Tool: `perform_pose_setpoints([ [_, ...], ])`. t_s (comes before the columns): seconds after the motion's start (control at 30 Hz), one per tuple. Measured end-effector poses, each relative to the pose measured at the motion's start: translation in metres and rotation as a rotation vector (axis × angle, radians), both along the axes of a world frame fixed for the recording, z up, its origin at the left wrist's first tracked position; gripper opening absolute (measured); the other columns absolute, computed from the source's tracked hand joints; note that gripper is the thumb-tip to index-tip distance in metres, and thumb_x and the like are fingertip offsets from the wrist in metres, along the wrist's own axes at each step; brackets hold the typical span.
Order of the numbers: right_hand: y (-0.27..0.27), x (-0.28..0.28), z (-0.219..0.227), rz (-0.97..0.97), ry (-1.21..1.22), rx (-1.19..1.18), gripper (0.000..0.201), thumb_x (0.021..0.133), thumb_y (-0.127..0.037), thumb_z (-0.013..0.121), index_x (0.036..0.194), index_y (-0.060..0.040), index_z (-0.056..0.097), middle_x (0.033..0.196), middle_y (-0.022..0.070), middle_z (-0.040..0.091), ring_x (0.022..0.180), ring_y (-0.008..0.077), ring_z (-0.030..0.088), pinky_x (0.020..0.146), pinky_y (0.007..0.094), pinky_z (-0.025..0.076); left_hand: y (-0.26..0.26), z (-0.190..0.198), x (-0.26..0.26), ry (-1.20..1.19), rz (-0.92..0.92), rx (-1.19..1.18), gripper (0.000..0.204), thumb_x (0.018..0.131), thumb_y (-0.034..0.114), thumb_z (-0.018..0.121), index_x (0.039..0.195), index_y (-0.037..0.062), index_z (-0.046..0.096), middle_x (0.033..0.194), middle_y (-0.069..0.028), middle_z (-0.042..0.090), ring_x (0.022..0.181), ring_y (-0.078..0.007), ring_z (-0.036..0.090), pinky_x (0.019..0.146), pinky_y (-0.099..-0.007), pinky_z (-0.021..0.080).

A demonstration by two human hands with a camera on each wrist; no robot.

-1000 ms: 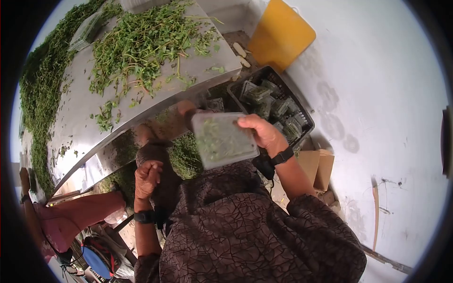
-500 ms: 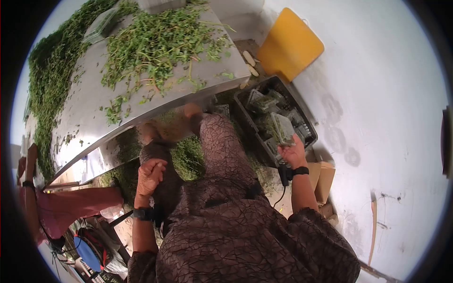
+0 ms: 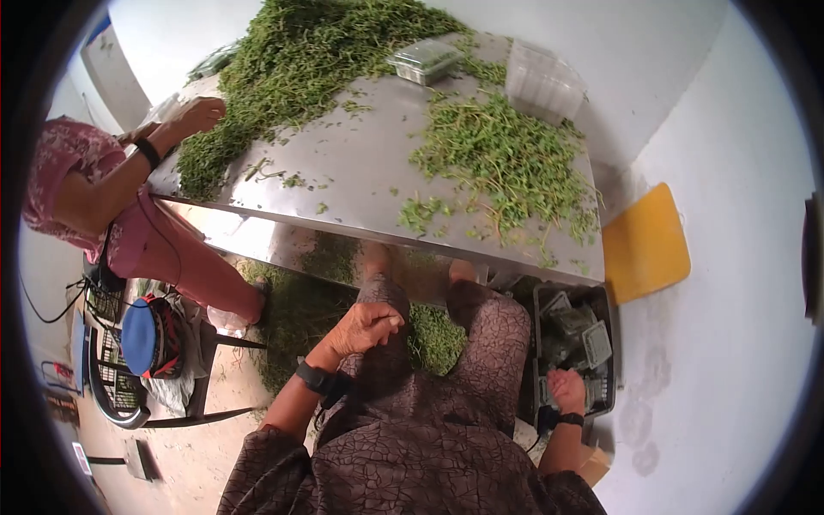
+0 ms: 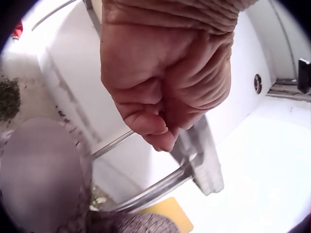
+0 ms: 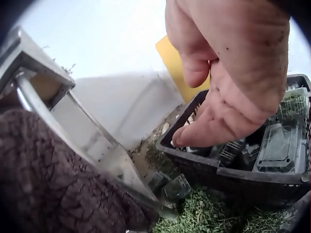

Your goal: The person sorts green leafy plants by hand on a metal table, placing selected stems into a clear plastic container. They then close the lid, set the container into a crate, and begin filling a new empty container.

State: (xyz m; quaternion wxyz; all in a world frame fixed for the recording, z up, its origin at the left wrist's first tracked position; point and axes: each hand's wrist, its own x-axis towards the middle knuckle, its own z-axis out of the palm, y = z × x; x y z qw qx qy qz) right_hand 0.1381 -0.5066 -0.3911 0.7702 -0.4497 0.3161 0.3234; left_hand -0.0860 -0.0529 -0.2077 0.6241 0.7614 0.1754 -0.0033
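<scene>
My right hand (image 3: 566, 390) is over the near end of a black plastic crate (image 3: 539, 343), with nothing held. In the right wrist view its fingers (image 5: 214, 128) are loosely bent above the crate's rim. Inside the crate lie several clear clamshell boxes (image 5: 279, 145), some with greens showing. My left hand (image 3: 365, 329) is raised over my lap, idle and holding nothing. Its fingers (image 4: 146, 124) are loosely curled toward the palm in the left wrist view.
A metal table (image 3: 343, 154) ahead bears a large heap of greens (image 3: 292, 77), a smaller pile (image 3: 506, 163), a closed clamshell (image 3: 425, 60) and stacked clear containers (image 3: 542, 81). Another person (image 3: 103, 189) stands at left beside a chair (image 3: 129, 412). A yellow board (image 3: 648, 245) leans by the wall.
My right hand lowered a clear box of greens into the crate and let it go. The head view has swung left, bringing more table and the other person into sight. My left hand stays over my lap.
</scene>
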Motion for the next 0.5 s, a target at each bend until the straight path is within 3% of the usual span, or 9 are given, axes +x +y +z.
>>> perform_pose_setpoints([
  [0.1,0.02,-0.009,-0.003,0.11,-0.047,-0.147,0.032,0.096,-0.028,0.043,0.094,0.0026,0.052,0.088,0.0197,0.063,0.077,0.0299,0.064,0.066,0.0375,0.054,0.016,0.048,-0.005,-0.297,0.046,0.153,0.024,0.093,0.02,0.054,0.089,-0.0014,0.065,0.074,-0.0044,0.061,0.057,-0.0088,0.058,0.051,-0.0239,0.047],
  [0.2,0.047,-0.01,0.044,0.166,-0.214,-0.311,0.025,0.094,-0.021,0.045,0.096,0.0028,0.054,0.086,0.0173,0.063,0.073,0.0272,0.064,0.061,0.0352,0.054,0.031,0.093,-0.004,-0.533,0.315,0.204,0.018,0.091,0.015,0.054,0.089,-0.0006,0.063,0.077,-0.0059,0.061,0.062,-0.01,0.058,0.057,-0.023,0.047],
  [0.27,0.059,-0.002,0.075,0.155,-0.349,-0.385,0.023,0.093,-0.018,0.046,0.096,0.0025,0.055,0.083,0.0155,0.063,0.07,0.0252,0.064,0.059,0.0333,0.053,0.048,0.109,-0.001,-0.645,0.443,0.408,0.022,0.095,0.018,0.049,0.098,0.0005,0.061,0.08,-0.0027,0.06,0.071,-0.0098,0.057,0.066,-0.0229,0.046],
  [0.33,0.07,0.012,0.107,0.108,-0.573,-0.481,0.019,0.092,-0.014,0.052,0.099,0.0019,0.059,0.083,0.0123,0.064,0.065,0.0194,0.063,0.057,0.0275,0.052,0.066,0.119,0.007,-0.667,0.586,0.593,0.016,0.092,0.012,0.05,0.095,0.0004,0.061,0.085,-0.008,0.062,0.077,-0.0181,0.06,0.072,-0.029,0.048],
  [0.37,0.075,0.018,0.125,0.095,-0.582,-0.483,0.019,0.092,-0.014,0.052,0.099,0.0019,0.059,0.083,0.0123,0.064,0.065,0.0194,0.063,0.057,0.0275,0.052,0.075,0.123,0.012,-0.708,0.601,0.68,0.016,0.092,0.012,0.05,0.096,0.0003,0.061,0.089,-0.0094,0.063,0.081,-0.0195,0.06,0.074,-0.0299,0.047],
  [0.4,0.083,0.022,0.144,0.07,-0.741,-0.545,0.018,0.092,-0.013,0.052,0.099,0.0017,0.06,0.083,0.0107,0.065,0.066,0.0166,0.063,0.057,0.0261,0.051,0.08,0.126,0.017,-0.749,0.62,0.769,0.016,0.091,0.012,0.051,0.097,0.0001,0.06,0.092,-0.0109,0.063,0.085,-0.0208,0.06,0.077,-0.0308,0.047],
  [0.5,0.106,0.029,0.198,0.036,-1.014,-0.657,0.018,0.093,-0.011,0.051,0.1,0.0022,0.061,0.084,0.0089,0.065,0.068,0.013,0.062,0.059,0.0243,0.05,0.084,0.129,0.028,-0.71,0.663,0.709,0.019,0.091,0.015,0.052,0.098,-0.0001,0.061,0.102,-0.0126,0.063,0.089,-0.0222,0.059,0.08,-0.0315,0.046],
])
